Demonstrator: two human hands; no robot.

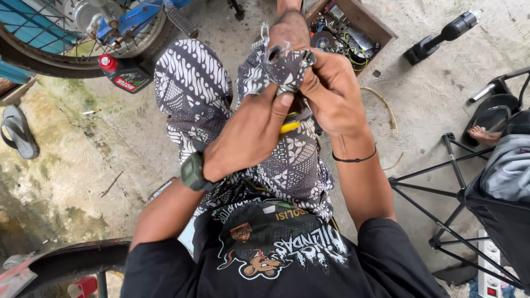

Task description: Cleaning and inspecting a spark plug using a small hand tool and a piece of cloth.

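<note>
Left hand [248,135] and right hand [331,91]: fingers of both closed on a small grey metal part wrapped in patterned cloth [287,69], held above the knees (a yellow object shows beneath). Dark oil bottle with red cap and red-white label [124,73] stands on the concrete floor [83,149], upper left, beside the wheel [72,38].

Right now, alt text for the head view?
Seen from above, a seated person's left hand and right hand press together at knee height around a small yellow-handled tool and the frayed edge of patterned shorts. On the concrete floor lie an oil bottle, a parts box and a sandal.
</note>
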